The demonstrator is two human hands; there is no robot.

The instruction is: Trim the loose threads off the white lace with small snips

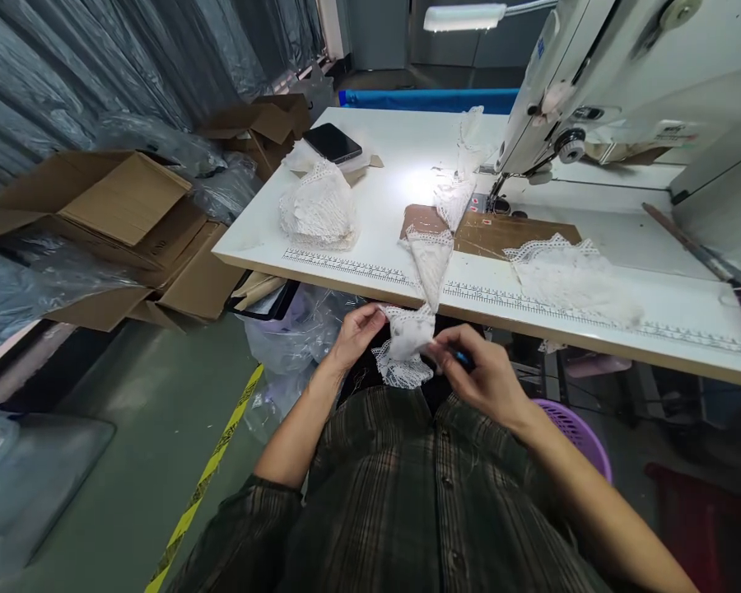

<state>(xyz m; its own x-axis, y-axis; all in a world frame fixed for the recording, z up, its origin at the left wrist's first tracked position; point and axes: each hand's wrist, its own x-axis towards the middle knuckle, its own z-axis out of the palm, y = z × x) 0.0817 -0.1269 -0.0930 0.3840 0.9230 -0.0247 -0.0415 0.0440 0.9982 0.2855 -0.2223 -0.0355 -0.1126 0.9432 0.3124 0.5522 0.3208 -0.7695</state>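
A chain of white lace-trimmed fabric pieces runs from the sewing machine over the table's front edge down to my lap. My left hand pinches the upper edge of the lowest lace piece. My right hand grips the same piece from the right, fingers closed, with a small blue tool showing between them. Both hands are below the table edge, in front of my plaid shirt.
On the white table lie a pile of lace pieces, another lace piece, a dark phone and scissors. Cardboard boxes stand on the floor at left. A purple basket sits under the table.
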